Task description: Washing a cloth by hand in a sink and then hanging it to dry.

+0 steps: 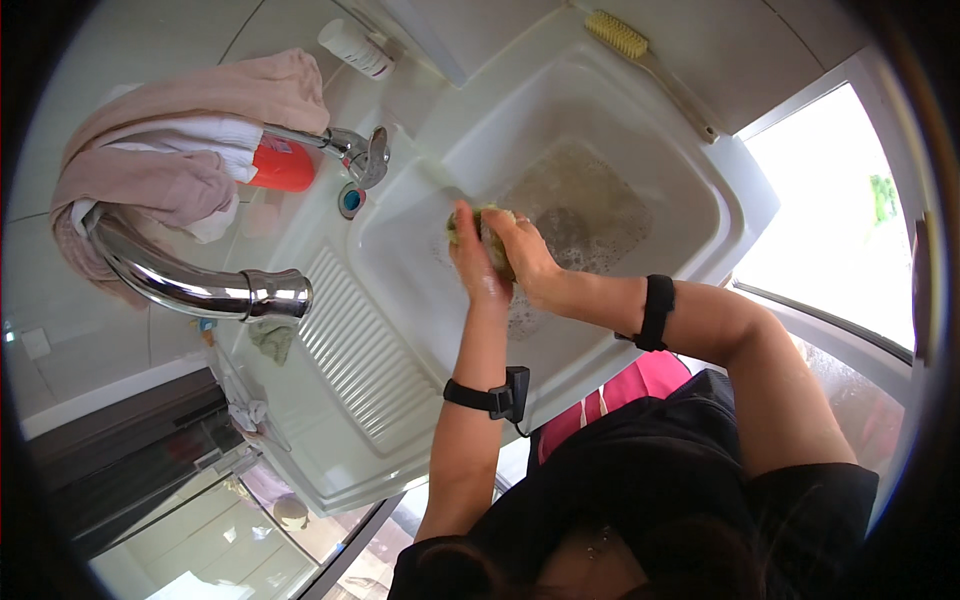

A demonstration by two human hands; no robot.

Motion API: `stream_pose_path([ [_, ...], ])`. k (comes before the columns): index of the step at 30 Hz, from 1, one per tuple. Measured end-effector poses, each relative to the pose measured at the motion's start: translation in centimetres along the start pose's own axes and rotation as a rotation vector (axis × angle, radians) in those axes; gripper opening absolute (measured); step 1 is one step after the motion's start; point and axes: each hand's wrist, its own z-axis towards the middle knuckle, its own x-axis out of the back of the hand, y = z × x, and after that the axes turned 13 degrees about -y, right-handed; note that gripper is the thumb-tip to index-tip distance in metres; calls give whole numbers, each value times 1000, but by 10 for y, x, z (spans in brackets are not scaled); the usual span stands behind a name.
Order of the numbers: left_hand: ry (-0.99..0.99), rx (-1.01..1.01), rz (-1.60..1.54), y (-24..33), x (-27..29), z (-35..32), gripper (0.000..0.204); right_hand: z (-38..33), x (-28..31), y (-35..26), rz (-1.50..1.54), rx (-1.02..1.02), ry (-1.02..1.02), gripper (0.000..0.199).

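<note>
Over the laundry sink (640,120), my left hand (474,252) and my right hand (528,262) are pressed together around a crumpled, wet, greenish-yellow cloth (492,226). Both hands are closed on it, and much of the cloth is hidden between the palms and fingers. Suds whiten the side of my left hand near the wrist. Below and beyond the hands, cloudy water (585,190) with foam bubbles lies in the basin.
A ribbed washboard slope (350,340) flanks the basin at left. Above it curves a chrome faucet (190,280) draped with pinkish towels (190,100). A red container (283,165), a white bottle (355,50) and a yellow-bristled brush (618,35) sit around the rim.
</note>
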Motion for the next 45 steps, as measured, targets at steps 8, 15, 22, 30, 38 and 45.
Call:
stream_pose_path([
  [8,88,-254,220,-12,-2,8,26,3,6,-1,-3,-39,49,50],
  [15,236,-217,267,-20,9,16,27,9,16,-5,-520,18,-9,49],
  [22,525,440,-76,-46,65,45,35,107,82,12,-1806,-76,-223,39],
  [30,573,706,12,-58,84,51,56,120,95,60,-1341,-156,240,58],
  [38,-180,481,-281,-54,143,54,45,44,-14,26,-1048,176,-290,38],
  [45,-248,310,-236,-34,97,57,35,49,-7,17,-1137,641,-186,28],
])
